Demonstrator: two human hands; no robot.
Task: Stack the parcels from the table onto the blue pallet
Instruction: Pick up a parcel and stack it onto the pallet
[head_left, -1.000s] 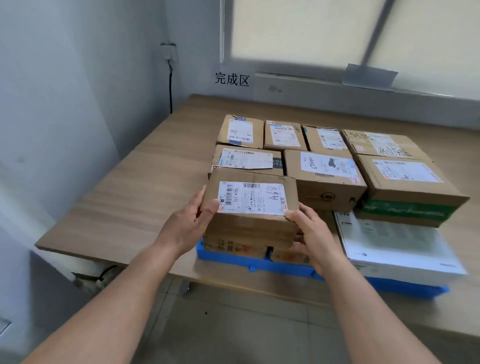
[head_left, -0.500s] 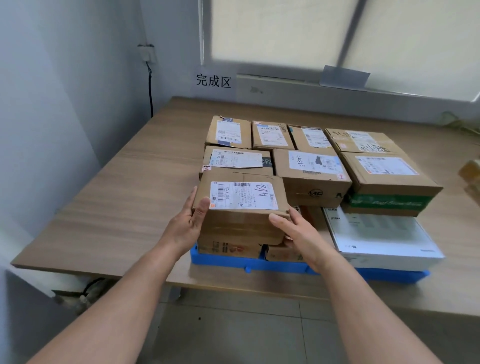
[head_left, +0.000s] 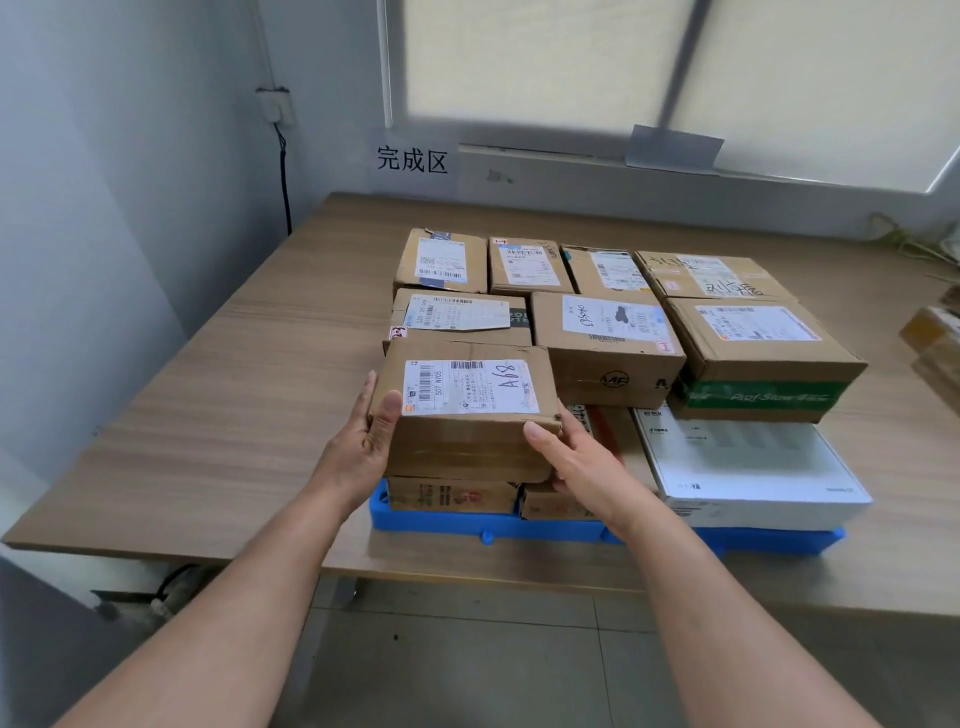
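Note:
A brown cardboard parcel (head_left: 467, 447) with a white label marked "A68" sits on top of lower boxes (head_left: 452, 493) at the front left corner of the blue pallet (head_left: 493, 530). My left hand (head_left: 363, 447) holds its left side, thumb over the top edge. My right hand (head_left: 582, 462) holds its front right corner, with the fingers hidden along the right side. Several other brown parcels (head_left: 608, 338) fill the pallet behind and to the right. A flat white box (head_left: 743, 457) lies at the front right.
The pallet rests on a wooden table (head_left: 234, 415) near its front edge. More parcels (head_left: 935, 332) show at the right border. A wall with a sign (head_left: 412, 158) and a black cable (head_left: 284, 171) stands behind and to the left.
The view has shifted slightly. Both hands stay on the A68 parcel; my right thumb has slipped from its top to the front right corner.

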